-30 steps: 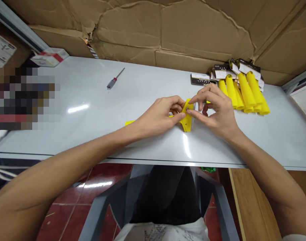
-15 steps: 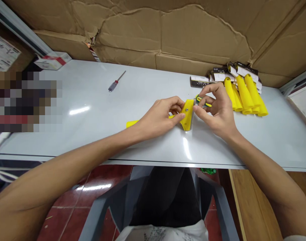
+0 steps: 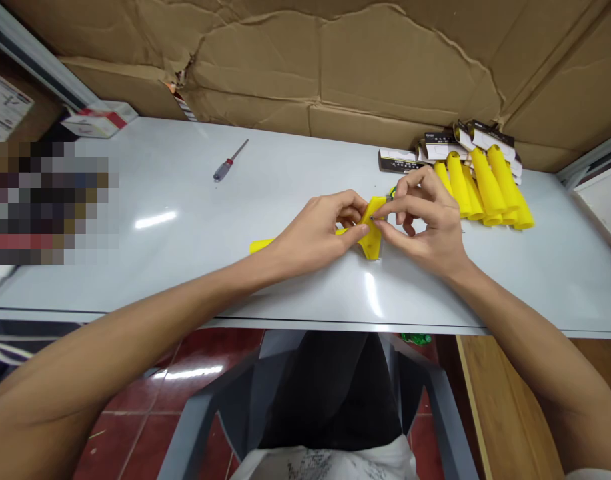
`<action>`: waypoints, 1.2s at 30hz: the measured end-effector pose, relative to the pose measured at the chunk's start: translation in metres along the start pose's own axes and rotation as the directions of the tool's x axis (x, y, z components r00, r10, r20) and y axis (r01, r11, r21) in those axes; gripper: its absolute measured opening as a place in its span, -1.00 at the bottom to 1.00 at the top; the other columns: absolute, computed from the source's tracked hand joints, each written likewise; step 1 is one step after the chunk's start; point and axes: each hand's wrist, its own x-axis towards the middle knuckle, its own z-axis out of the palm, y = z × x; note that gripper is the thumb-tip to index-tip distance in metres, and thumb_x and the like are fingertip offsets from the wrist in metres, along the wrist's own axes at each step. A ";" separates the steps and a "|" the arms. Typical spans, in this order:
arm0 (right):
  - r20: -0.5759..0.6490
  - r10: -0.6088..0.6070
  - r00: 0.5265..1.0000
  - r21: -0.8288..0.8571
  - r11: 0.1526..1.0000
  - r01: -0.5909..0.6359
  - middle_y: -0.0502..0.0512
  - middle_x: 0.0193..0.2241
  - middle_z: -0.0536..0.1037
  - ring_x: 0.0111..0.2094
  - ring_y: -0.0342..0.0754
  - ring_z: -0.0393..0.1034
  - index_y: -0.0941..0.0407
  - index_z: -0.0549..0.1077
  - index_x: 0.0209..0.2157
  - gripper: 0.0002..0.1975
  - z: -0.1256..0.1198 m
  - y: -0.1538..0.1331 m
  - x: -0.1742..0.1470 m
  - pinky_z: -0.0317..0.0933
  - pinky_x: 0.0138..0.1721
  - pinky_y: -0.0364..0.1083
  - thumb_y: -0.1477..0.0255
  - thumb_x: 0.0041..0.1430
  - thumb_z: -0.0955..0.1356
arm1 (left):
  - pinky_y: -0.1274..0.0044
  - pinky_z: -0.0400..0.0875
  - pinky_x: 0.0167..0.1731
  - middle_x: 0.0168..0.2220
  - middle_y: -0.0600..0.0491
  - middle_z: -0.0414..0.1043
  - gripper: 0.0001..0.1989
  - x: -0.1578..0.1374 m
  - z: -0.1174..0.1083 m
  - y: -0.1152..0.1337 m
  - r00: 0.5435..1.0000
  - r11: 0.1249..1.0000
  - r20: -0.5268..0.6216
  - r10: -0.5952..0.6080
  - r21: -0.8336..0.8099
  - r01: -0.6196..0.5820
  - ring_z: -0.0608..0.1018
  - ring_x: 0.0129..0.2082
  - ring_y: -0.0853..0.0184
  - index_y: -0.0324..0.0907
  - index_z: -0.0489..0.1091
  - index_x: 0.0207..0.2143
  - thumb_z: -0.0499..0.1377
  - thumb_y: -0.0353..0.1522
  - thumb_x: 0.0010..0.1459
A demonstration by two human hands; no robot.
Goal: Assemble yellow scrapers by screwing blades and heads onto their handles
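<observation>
My left hand [image 3: 325, 227] is closed around a yellow scraper [image 3: 371, 243], near where its handle meets the wide head. The handle end shows beyond my left wrist, and the head points right with a thin blade edge along its far side. My right hand [image 3: 428, 217] is at the head, thumb and index finger pinched at a small dark screw [image 3: 372, 218] on its face. Behind my right fingers, a green-and-yellow piece [image 3: 392, 192] is mostly hidden, so I cannot tell its kind or whether the hand touches it.
A screwdriver [image 3: 224, 169] lies at the back left of the white table [image 3: 185, 193]. Several yellow handles [image 3: 488, 190] are piled at the right beside black-and-white packaging [image 3: 398, 161]. A white-and-red box [image 3: 99, 120] sits in the far left corner, and cardboard [image 3: 265, 63] lines the back.
My right thumb and index finger have moved left from the blade edge onto the screw on the scraper head. The green-and-yellow piece is now more hidden. My left hand keeps its hold.
</observation>
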 end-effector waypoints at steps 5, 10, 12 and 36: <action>0.010 0.033 0.999 -0.035 0.999 -0.033 0.22 -0.09 0.52 -0.32 0.01 0.40 -0.14 0.77 -0.19 -0.89 0.001 0.000 -0.002 0.37 -0.52 0.01 0.25 0.32 0.51 | 0.33 0.61 0.07 -0.03 -0.02 0.73 -0.83 0.000 0.000 0.000 1.000 1.000 0.001 -0.004 0.008 0.004 0.73 -0.03 0.22 -0.13 0.53 -0.08 0.28 -0.30 0.30; -0.015 -0.002 1.000 -0.021 1.000 0.002 0.21 -0.15 0.53 -0.31 0.02 0.38 -0.10 0.75 -0.25 -0.92 0.002 -0.002 -0.002 0.36 -0.51 0.00 0.29 0.32 0.52 | 0.32 0.60 0.07 -0.04 -0.03 0.72 -0.85 0.000 -0.001 0.000 1.000 1.000 -0.005 0.001 0.009 -0.001 0.73 -0.06 0.22 -0.14 0.51 -0.11 0.29 -0.30 0.30; -0.023 -0.024 0.999 0.006 1.000 0.024 0.20 -0.16 0.52 -0.31 0.00 0.37 -0.08 0.73 -0.25 -0.93 0.003 -0.002 -0.002 0.35 -0.50 -0.02 0.32 0.33 0.51 | 0.32 0.60 0.07 -0.02 -0.03 0.71 -0.85 0.000 -0.001 0.000 1.000 1.000 -0.006 0.004 -0.005 -0.004 0.72 -0.05 0.22 -0.14 0.51 -0.12 0.29 -0.29 0.30; 0.066 0.088 0.994 0.328 0.939 -0.105 -0.03 -0.36 0.64 -0.44 -0.20 0.41 0.09 0.69 -0.25 -0.64 -0.010 -0.001 0.008 0.36 -0.46 -0.19 0.19 0.09 0.72 | 0.46 0.62 -0.01 -0.05 0.07 0.77 -0.91 -0.007 0.002 -0.001 0.974 0.946 -0.038 0.222 0.251 -0.206 0.79 -0.05 0.27 -0.13 0.51 -0.06 0.24 -0.39 0.41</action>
